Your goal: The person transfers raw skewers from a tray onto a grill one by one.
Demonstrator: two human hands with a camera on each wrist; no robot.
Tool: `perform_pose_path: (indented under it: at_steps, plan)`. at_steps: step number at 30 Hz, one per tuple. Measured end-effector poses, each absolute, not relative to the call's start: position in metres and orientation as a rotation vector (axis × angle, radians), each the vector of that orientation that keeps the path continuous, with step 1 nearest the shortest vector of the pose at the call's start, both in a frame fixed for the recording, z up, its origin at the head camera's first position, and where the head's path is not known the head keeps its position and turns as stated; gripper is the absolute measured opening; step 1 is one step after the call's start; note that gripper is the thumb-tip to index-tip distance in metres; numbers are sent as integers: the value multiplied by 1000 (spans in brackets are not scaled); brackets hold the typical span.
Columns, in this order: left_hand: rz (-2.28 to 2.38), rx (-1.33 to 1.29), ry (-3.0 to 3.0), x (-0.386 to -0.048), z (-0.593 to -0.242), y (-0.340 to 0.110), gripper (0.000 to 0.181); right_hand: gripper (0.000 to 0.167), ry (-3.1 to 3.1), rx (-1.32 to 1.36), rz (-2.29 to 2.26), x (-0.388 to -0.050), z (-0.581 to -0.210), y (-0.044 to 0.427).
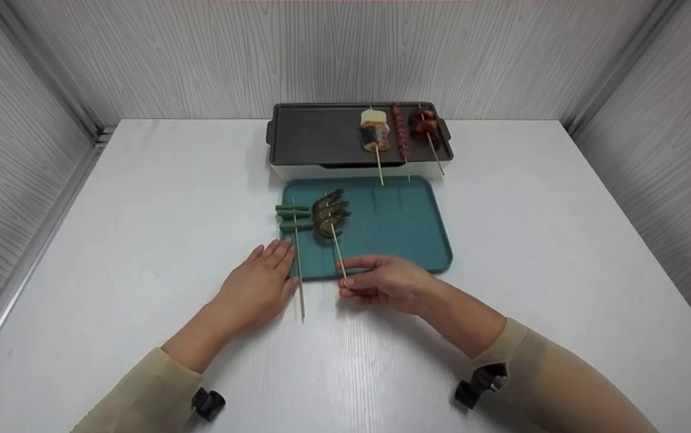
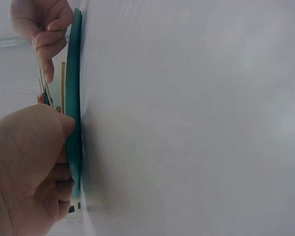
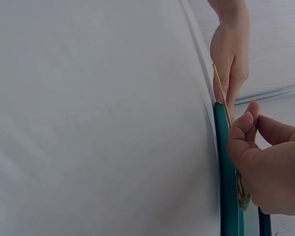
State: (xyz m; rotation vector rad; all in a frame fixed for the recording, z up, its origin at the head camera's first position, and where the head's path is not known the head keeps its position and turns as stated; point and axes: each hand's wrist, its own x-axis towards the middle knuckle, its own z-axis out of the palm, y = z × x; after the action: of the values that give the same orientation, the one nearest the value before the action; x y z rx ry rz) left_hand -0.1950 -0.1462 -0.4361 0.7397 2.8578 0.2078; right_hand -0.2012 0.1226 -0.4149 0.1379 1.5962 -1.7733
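Note:
In the head view a teal tray (image 1: 396,231) lies on the white table. My right hand (image 1: 392,284) pinches the lower end of a wooden skewer threaded with several dark shrimp (image 1: 327,218), over the tray's left half. To its left lies a skewer of green vegetable sticks (image 1: 294,226), its bare end reaching past the tray's front edge. My left hand (image 1: 259,290) rests flat at the tray's front left corner, fingers straight and close together beside that skewer. In the right wrist view the shrimp (image 3: 243,194) are partly hidden behind my right hand (image 3: 265,167).
Behind the tray stands a black grill plate (image 1: 315,135) on a white base. On its right side lie a skewer of thick pale and dark pieces (image 1: 374,129), a thin red skewer (image 1: 400,129) and a skewer of brown glazed pieces (image 1: 424,125). Grey wood-grain walls (image 1: 345,54) surround the table.

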Motion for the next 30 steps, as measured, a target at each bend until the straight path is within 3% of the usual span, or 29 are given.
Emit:
perform_pose_path:
  at_steps: [18,30]
  plan:
    - [248,753,2855,-195,-437,-148,64,52,1616,72,-1798,-191,-402,137]
    - [259,762,2856,-194,-437,-147,64,55,1614,3,-1846,-190,-375,149]
